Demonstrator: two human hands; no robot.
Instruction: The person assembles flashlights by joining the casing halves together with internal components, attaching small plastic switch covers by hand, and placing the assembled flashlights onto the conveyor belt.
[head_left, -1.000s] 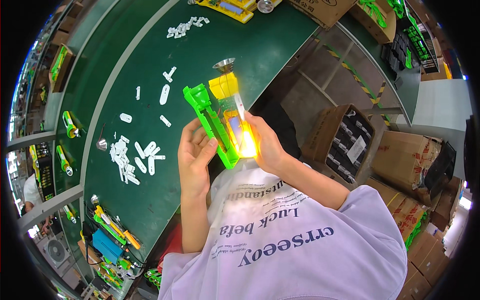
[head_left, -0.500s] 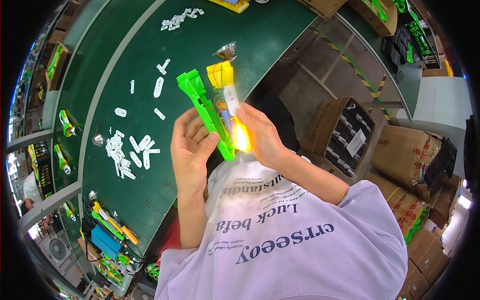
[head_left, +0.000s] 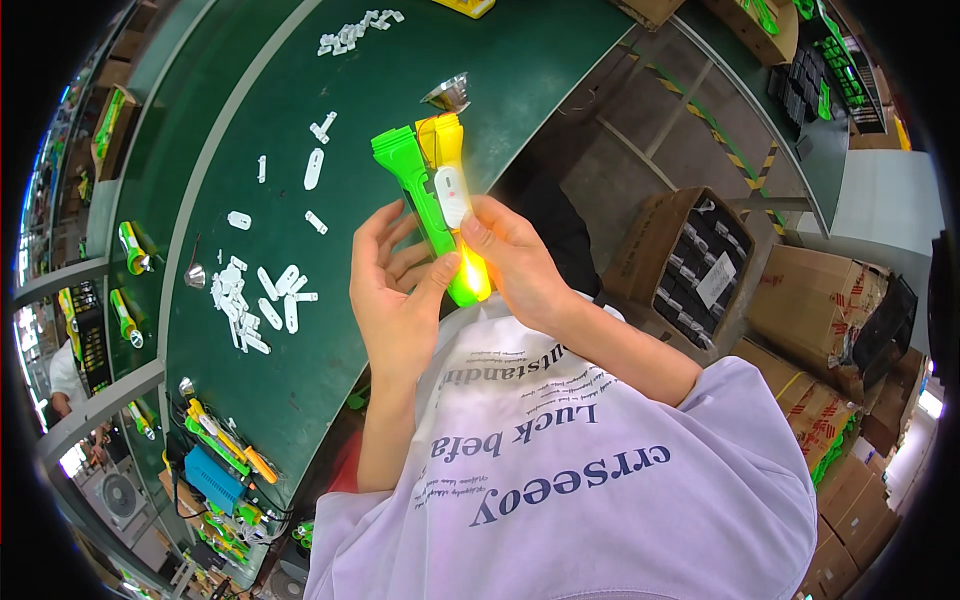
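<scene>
Both of my hands hold a green and yellow plastic torch body (head_left: 432, 200) above the near edge of the dark green table (head_left: 480, 70). My left hand (head_left: 392, 290) cradles its green side from the left, thumb against the lower end. My right hand (head_left: 512, 262) grips the yellow side, thumb pressed just below a white oval switch (head_left: 451, 190). The torch's lower end glows yellow between my thumbs. A silver reflector cone (head_left: 449, 94) lies on the table just beyond the torch's far end.
Several small white plastic parts (head_left: 262, 298) are scattered on the table to the left, with another pile (head_left: 355, 30) farther back. Finished green torches (head_left: 132, 247) stand on a shelf at left. Open cardboard boxes (head_left: 690, 270) sit on the floor at right.
The torch has tilted a little more upright and moved slightly toward me. My right thumb has slid to just under the white switch. The glow at the lower end stays on.
</scene>
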